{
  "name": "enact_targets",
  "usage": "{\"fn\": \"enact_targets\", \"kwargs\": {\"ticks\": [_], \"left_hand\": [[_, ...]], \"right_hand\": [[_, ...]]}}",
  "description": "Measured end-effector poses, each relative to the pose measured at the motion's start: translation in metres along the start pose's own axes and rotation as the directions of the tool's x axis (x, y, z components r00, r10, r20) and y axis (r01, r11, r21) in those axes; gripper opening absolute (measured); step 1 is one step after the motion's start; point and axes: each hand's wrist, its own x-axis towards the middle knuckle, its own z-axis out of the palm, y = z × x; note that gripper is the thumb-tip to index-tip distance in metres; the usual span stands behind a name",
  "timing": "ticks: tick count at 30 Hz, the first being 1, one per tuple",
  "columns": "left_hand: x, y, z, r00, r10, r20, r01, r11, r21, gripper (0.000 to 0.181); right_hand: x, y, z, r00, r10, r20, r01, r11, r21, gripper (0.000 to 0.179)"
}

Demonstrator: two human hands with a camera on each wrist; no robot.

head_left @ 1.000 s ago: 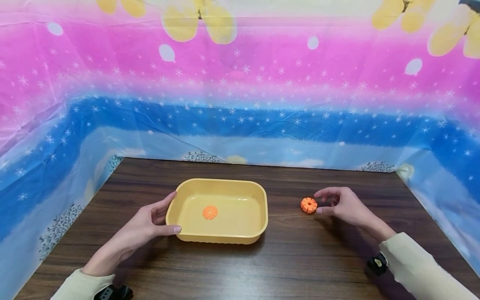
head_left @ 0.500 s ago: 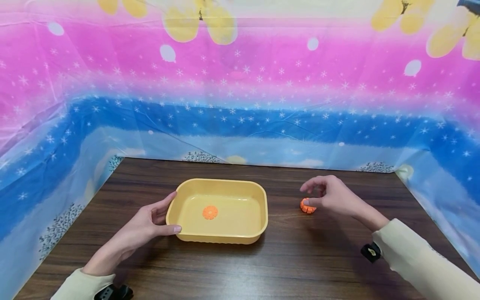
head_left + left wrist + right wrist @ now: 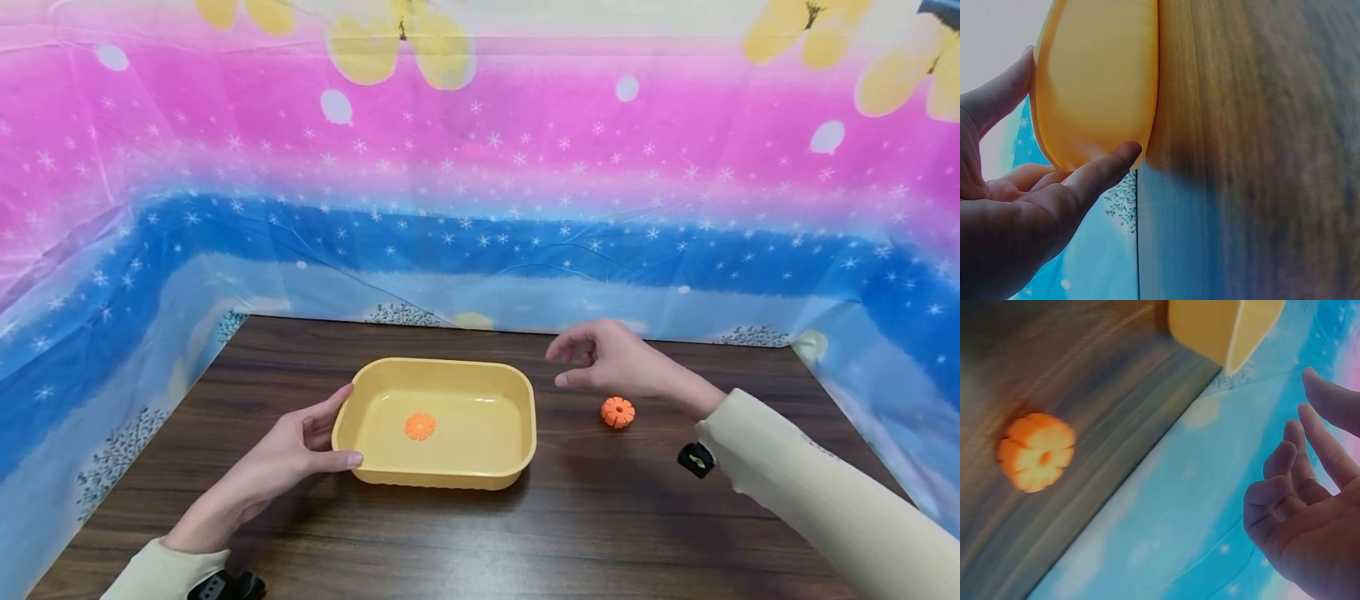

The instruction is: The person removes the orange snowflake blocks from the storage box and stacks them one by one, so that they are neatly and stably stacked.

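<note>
A yellow plastic basin point(image 3: 435, 479) stands on the dark wooden table. My left hand point(image 3: 277, 458) holds its left end, thumb at the near corner and fingers along the outer side; in the left wrist view the thumb point(image 3: 1110, 164) lies against the wall. Inside the basin lies a flat, round orange notched disc point(image 3: 420, 427). On the table to the right sits a thicker orange notched piece point(image 3: 618, 412) with a centre hole, like a small stack of discs. Above the table, between that piece and the basin, my right hand point(image 3: 611, 358) hovers with loosely bent fingers, holding nothing.
The wooden table point(image 3: 480, 542) ends at the back against a patterned pink and blue cloth point(image 3: 480, 242), which also hangs along both sides. Both wrists carry dark devices below cream sleeves point(image 3: 817, 475).
My right hand has risen and moved left, past the thicker orange piece, which stays on the table. The left hand, the basin and the disc inside have stayed put.
</note>
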Motion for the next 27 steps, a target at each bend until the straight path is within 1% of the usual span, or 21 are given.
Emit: {"fn": "enact_targets", "kwargs": {"ticks": [5, 8, 10, 13, 16, 21, 24, 27], "left_hand": [[-0.001, 0.000, 0.000, 1.000, -0.003, 0.006, 0.003, 1.000, -0.012, 0.100], [-0.001, 0.000, 0.000, 1.000, 0.006, 0.005, -0.006, 1.000, -0.019, 0.100], [-0.001, 0.000, 0.000, 1.000, 0.014, 0.005, -0.014, 1.000, -0.026, 0.100], [0.000, 0.000, 0.000, 1.000, 0.015, 0.007, -0.014, 0.999, -0.030, 0.100], [-0.001, 0.000, 0.000, 1.000, 0.006, 0.007, -0.006, 1.000, -0.030, 0.100], [-0.001, 0.000, 0.001, 1.000, -0.003, 0.013, 0.004, 0.999, -0.037, 0.099], [-0.001, 0.001, 0.000, 1.000, -0.006, 0.015, 0.006, 0.999, -0.039, 0.099], [-0.001, 0.001, 0.000, 1.000, -0.002, 0.014, 0.003, 0.999, -0.039, 0.099]], "right_hand": [[0.025, -0.018, 0.007, 0.999, -0.026, 0.040, 0.027, 0.999, -0.031, 0.028], [0.043, -0.029, 0.012, 0.996, -0.054, 0.070, 0.057, 0.998, -0.036, 0.029], [0.056, -0.034, 0.016, 0.993, -0.075, 0.096, 0.078, 0.996, -0.030, 0.029], [0.075, -0.041, 0.027, 0.983, -0.103, 0.155, 0.103, 0.995, 0.006, 0.029], [0.091, -0.048, 0.041, 0.965, -0.132, 0.227, 0.128, 0.991, 0.032, 0.030], [0.109, -0.062, 0.063, 0.924, -0.183, 0.336, 0.173, 0.983, 0.060, 0.034], [0.118, -0.068, 0.074, 0.900, -0.198, 0.389, 0.179, 0.980, 0.086, 0.036], [0.123, -0.070, 0.083, 0.887, -0.187, 0.422, 0.158, 0.982, 0.103, 0.038]]}}
